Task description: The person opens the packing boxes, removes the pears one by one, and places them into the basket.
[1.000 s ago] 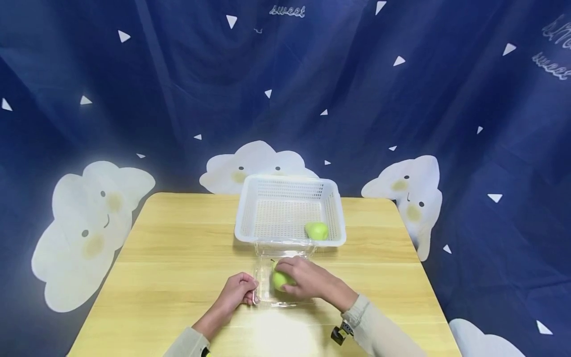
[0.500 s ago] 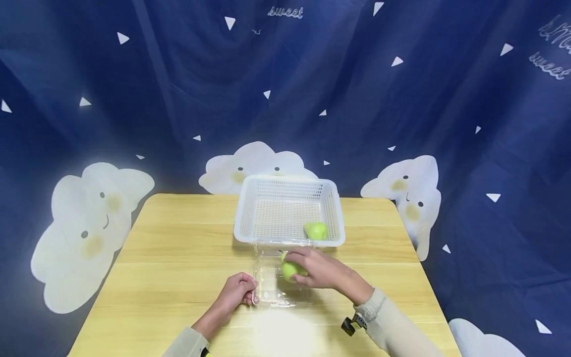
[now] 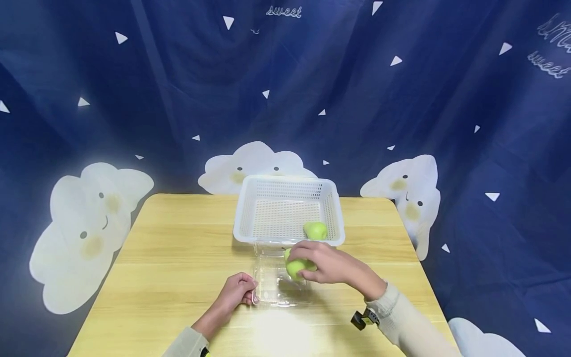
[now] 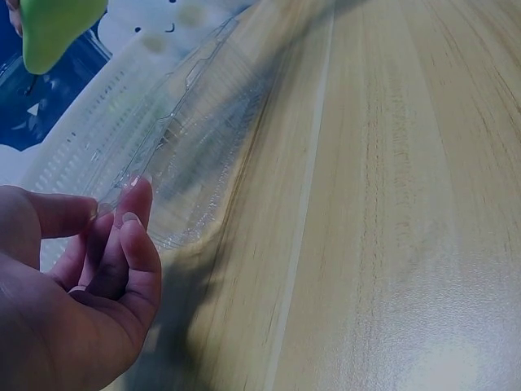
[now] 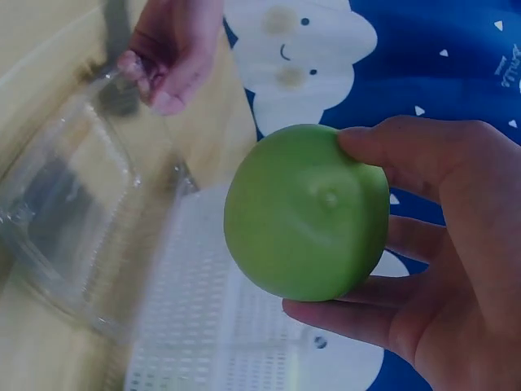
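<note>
A green pear (image 3: pixel 295 268) is in my right hand (image 3: pixel 327 263), gripped between thumb and fingers above the right part of a clear plastic clamshell box (image 3: pixel 269 282). The right wrist view shows the pear's round end (image 5: pixel 305 212) toward the camera, thumb on one side and fingers on the other. My left hand (image 3: pixel 236 291) pinches the box's left edge between thumb and fingertips, seen close in the left wrist view. The box lies open on the table, its lid toward the basket. Another green pear (image 3: pixel 315 230) lies in the basket's front right corner.
A white perforated plastic basket (image 3: pixel 241 218) stands at the back of the wooden table (image 3: pixel 178 258), just behind the box. A dark blue curtain (image 3: pixel 285 74) with cloud prints hangs beyond the table's back edge.
My right hand has carried the pear up out of the box, away from me and to the right, toward the basket. The left hand stays at the box's edge.
</note>
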A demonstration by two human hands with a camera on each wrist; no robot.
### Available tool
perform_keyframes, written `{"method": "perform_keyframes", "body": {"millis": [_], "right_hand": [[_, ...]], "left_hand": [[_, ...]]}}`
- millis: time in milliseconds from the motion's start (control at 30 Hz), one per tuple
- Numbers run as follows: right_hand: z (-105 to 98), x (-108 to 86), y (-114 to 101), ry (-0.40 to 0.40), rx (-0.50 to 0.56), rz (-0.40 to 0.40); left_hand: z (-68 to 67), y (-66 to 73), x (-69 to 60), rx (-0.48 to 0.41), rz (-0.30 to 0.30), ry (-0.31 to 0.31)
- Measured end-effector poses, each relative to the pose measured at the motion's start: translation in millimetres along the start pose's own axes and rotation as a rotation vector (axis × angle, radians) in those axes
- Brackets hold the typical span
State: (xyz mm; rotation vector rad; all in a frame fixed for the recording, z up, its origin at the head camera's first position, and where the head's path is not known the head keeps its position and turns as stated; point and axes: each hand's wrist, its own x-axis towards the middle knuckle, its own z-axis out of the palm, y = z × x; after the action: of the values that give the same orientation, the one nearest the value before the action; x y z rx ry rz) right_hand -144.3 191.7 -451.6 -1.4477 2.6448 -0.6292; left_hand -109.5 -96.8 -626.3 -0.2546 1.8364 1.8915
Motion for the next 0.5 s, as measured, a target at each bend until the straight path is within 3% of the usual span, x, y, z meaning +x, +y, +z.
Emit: {"method": "perform_keyframes", "body": {"millis": [300, 500], "right_hand": [[-21, -2.0, 1, -0.008, 0.069, -0.004], [-41, -2.6, 3, -0.023, 0.140, 0.065]], "left_hand": [[-0.4, -1.1, 1.3, 0.011, 0.000, 0.002], [-0.3, -1.0, 1.4, 0.020, -0.003, 0.008]]}}
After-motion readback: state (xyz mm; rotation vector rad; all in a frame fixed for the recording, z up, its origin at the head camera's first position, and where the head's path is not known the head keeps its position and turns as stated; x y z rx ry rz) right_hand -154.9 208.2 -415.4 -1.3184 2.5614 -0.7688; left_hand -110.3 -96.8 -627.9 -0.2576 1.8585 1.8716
